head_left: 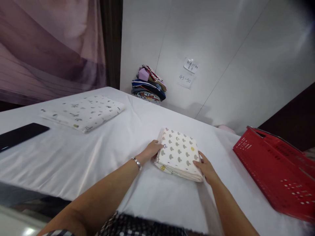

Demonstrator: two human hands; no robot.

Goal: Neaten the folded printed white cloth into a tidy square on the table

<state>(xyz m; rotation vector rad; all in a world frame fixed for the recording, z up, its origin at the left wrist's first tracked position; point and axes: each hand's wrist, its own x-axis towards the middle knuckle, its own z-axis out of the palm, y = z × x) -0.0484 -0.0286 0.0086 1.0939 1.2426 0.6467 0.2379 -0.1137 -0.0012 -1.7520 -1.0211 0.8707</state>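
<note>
A neatly folded white cloth (179, 150) with a small grey mushroom-like print and a few coloured motifs lies on the white-covered table in front of me. Its layered edge faces me. My left hand (153, 149), with a silver bracelet at the wrist, grips the cloth's left side, its lower fingers partly hidden. On the opposite side, my right hand (205, 166) has the near right edge pinched, one finger or thumb on top and the others along the side.
Another folded white cloth (86, 111) with a leaf-like print lies at the left, beyond a black phone-like slab (23, 135). A stack of folded fabrics (149, 86) stands against the wall. A red plastic basket (275, 170) sits at the right on the white table cover (108, 157).
</note>
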